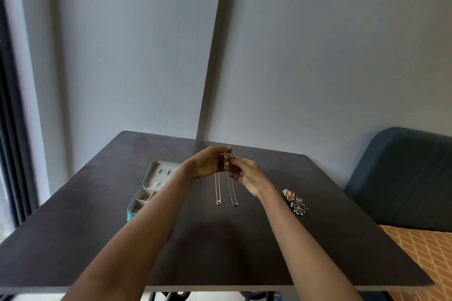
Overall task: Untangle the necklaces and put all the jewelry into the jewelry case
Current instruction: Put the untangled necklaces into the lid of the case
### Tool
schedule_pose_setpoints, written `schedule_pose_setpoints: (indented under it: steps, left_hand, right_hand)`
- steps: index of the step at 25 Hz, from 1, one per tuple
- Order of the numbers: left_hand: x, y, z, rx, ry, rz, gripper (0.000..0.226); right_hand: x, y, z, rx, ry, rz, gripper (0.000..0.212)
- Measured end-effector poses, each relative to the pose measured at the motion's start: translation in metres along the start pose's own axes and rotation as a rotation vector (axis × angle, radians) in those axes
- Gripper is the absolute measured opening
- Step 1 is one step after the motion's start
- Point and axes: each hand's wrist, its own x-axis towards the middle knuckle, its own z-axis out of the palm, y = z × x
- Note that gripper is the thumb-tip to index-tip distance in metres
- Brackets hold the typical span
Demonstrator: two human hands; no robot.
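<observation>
Both hands are raised above the middle of the dark table. My left hand and my right hand meet fingertip to fingertip and pinch the tops of the necklaces. Two thin chains hang down from the fingers, side by side. The left necklace ends in a small round pendant, and the right necklace ends in a darker one. The teal jewelry case lies open on the table to the left, its pale compartments partly hidden by my left forearm.
A small heap of other jewelry, gold and green pieces with pale beads, lies on the table to the right of my right wrist. A dark blue chair stands beyond the right edge. A wall runs behind the table.
</observation>
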Motion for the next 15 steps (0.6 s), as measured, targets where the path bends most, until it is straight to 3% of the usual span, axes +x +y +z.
schedule_pose_setpoints:
  steps: [7,11,15]
  left_hand:
    - [-0.003,-0.002,-0.013,0.095,0.030,0.001,0.020]
    - [0.000,-0.010,-0.012,0.120,0.188,0.070,0.018]
    - [-0.002,-0.016,-0.014,0.081,0.194,0.046,0.019]
  right_hand:
    - [0.002,0.003,0.008,-0.137,0.030,0.022,0.013]
    - [0.004,-0.006,0.015,0.094,0.065,-0.009,0.013]
    - [0.009,-0.015,0.016,0.165,0.030,-0.054,0.017]
